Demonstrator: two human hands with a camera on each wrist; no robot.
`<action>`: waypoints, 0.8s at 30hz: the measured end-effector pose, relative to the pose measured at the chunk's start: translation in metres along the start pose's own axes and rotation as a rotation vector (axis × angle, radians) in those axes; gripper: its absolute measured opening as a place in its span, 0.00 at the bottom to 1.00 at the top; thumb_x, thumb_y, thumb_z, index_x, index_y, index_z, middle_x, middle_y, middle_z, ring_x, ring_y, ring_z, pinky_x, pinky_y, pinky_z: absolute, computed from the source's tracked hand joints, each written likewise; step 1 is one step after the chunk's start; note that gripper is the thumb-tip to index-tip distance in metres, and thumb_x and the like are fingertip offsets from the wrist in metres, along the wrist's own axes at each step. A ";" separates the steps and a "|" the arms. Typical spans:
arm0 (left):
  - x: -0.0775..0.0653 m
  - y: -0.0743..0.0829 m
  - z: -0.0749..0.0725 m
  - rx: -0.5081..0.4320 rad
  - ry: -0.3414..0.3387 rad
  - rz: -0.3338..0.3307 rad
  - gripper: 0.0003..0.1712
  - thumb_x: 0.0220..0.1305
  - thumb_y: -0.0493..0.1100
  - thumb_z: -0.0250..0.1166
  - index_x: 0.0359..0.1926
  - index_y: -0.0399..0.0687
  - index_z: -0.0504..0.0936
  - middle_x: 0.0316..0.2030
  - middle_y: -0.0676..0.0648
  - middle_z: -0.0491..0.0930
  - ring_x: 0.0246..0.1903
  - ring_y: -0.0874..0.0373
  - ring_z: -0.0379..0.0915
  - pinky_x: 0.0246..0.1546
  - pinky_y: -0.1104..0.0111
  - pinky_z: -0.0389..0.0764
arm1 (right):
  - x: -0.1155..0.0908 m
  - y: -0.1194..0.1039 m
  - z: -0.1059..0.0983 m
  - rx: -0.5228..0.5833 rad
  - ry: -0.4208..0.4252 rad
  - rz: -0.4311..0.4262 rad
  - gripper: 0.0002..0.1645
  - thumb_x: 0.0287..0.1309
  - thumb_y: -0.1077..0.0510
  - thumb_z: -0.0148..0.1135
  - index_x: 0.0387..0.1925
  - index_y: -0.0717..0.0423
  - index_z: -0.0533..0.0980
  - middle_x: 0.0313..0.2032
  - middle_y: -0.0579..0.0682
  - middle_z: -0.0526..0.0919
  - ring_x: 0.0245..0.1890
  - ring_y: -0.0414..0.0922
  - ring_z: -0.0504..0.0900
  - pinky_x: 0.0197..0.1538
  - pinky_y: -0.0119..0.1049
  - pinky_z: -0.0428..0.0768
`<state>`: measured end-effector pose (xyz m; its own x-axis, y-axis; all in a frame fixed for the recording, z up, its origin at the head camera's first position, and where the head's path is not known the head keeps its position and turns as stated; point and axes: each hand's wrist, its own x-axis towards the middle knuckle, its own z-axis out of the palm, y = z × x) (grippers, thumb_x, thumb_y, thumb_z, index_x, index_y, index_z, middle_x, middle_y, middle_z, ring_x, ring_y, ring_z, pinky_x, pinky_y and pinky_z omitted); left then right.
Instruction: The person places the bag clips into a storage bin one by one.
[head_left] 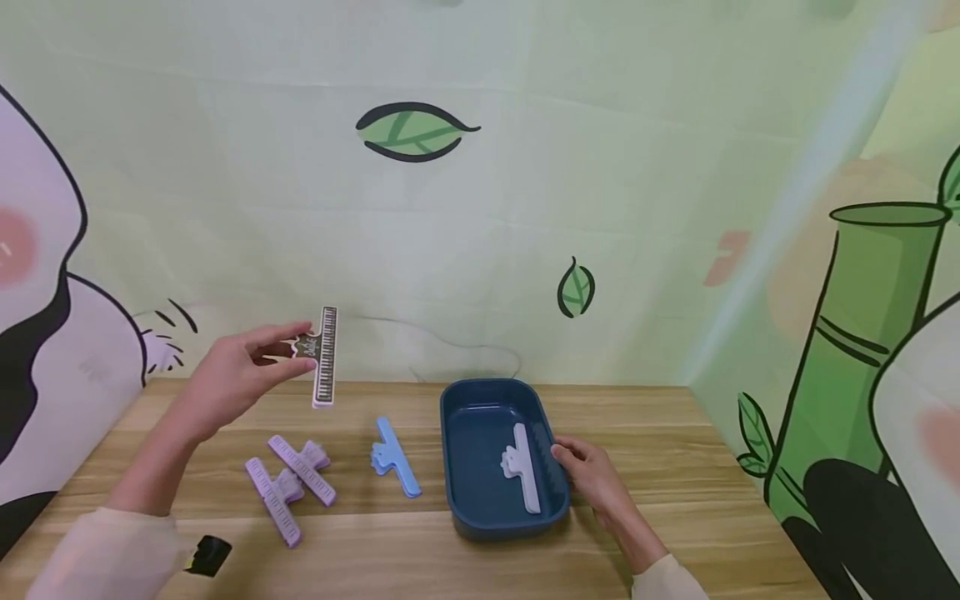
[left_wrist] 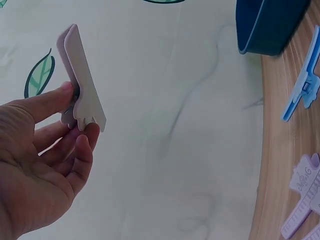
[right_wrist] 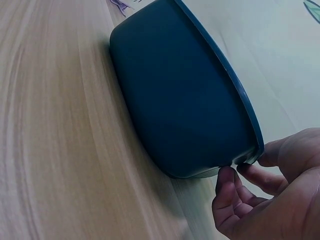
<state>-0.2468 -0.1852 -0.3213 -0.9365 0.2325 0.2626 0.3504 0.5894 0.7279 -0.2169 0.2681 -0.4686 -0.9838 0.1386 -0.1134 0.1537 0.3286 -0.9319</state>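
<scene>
My left hand (head_left: 232,375) is raised above the tabletop and pinches a bag clip (head_left: 325,358) by its handles. One face of that clip carries a piano-key pattern; the left wrist view shows its pale side (left_wrist: 84,75). My right hand (head_left: 596,482) grips the right edge of a dark blue plastic bin (head_left: 472,475), thumb at the rim and fingers against the outer wall (right_wrist: 175,95). Inside the bin lies a white bag clip (head_left: 527,471). Left of the bin, a light blue bag clip (head_left: 397,457) lies on the wood.
Two purple bag clips (head_left: 273,502) lie close together on the wooden tabletop (head_left: 375,550), below the left hand. A printed cloth backdrop (head_left: 480,217) with leaves and bamboo rises behind the table. A black object (head_left: 208,556) sits by the left sleeve.
</scene>
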 end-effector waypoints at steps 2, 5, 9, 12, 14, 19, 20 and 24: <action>-0.001 0.000 -0.002 -0.004 -0.001 -0.010 0.35 0.71 0.50 0.69 0.72 0.41 0.73 0.57 0.32 0.81 0.52 0.37 0.81 0.41 0.73 0.81 | 0.000 -0.001 0.000 -0.003 0.002 0.000 0.22 0.78 0.57 0.55 0.63 0.67 0.76 0.55 0.63 0.82 0.43 0.50 0.83 0.46 0.44 0.86; -0.002 -0.001 -0.003 -0.010 0.000 -0.009 0.35 0.71 0.50 0.69 0.72 0.41 0.73 0.58 0.33 0.80 0.52 0.37 0.81 0.41 0.75 0.80 | 0.000 -0.001 0.000 -0.006 0.006 -0.001 0.22 0.77 0.57 0.55 0.63 0.67 0.77 0.54 0.63 0.82 0.43 0.50 0.83 0.46 0.43 0.86; -0.002 0.000 -0.002 -0.014 0.004 0.000 0.35 0.70 0.50 0.70 0.72 0.41 0.73 0.58 0.33 0.80 0.52 0.37 0.81 0.41 0.75 0.80 | 0.000 0.000 0.001 -0.006 0.009 -0.009 0.21 0.77 0.58 0.56 0.62 0.67 0.77 0.53 0.63 0.83 0.41 0.49 0.83 0.44 0.42 0.86; 0.000 0.002 0.001 -0.016 0.003 0.010 0.34 0.70 0.50 0.70 0.72 0.41 0.73 0.59 0.33 0.80 0.52 0.38 0.81 0.41 0.75 0.81 | 0.001 0.001 0.001 -0.004 0.010 -0.012 0.21 0.77 0.58 0.56 0.62 0.67 0.77 0.52 0.62 0.83 0.41 0.49 0.83 0.43 0.41 0.86; 0.001 0.004 0.003 -0.022 0.002 0.016 0.34 0.70 0.50 0.70 0.71 0.41 0.74 0.59 0.34 0.80 0.52 0.38 0.81 0.42 0.75 0.81 | 0.001 0.001 0.001 -0.004 0.011 -0.013 0.21 0.77 0.58 0.56 0.62 0.67 0.77 0.52 0.62 0.83 0.40 0.48 0.83 0.42 0.41 0.86; 0.004 0.009 0.011 -0.043 -0.009 0.029 0.33 0.70 0.48 0.70 0.71 0.40 0.74 0.60 0.34 0.79 0.52 0.38 0.81 0.42 0.73 0.82 | 0.000 0.001 0.001 -0.006 0.012 -0.014 0.22 0.76 0.57 0.57 0.62 0.67 0.77 0.51 0.61 0.83 0.39 0.48 0.82 0.41 0.41 0.86; 0.005 0.009 0.013 -0.046 -0.012 0.031 0.33 0.71 0.48 0.70 0.71 0.39 0.74 0.60 0.34 0.79 0.52 0.38 0.81 0.42 0.72 0.82 | 0.000 0.000 0.001 -0.009 0.013 -0.013 0.22 0.76 0.57 0.57 0.62 0.67 0.77 0.51 0.61 0.83 0.39 0.48 0.82 0.41 0.41 0.86; 0.007 0.013 0.020 -0.062 -0.018 0.038 0.33 0.70 0.47 0.70 0.71 0.40 0.74 0.60 0.35 0.79 0.52 0.39 0.81 0.44 0.67 0.83 | -0.001 0.000 0.000 -0.020 0.011 -0.006 0.22 0.77 0.56 0.56 0.63 0.67 0.77 0.53 0.61 0.83 0.40 0.48 0.82 0.42 0.41 0.86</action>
<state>-0.2487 -0.1604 -0.3230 -0.9217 0.2682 0.2801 0.3841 0.5307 0.7555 -0.2160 0.2679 -0.4684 -0.9837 0.1468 -0.1037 0.1495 0.3479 -0.9255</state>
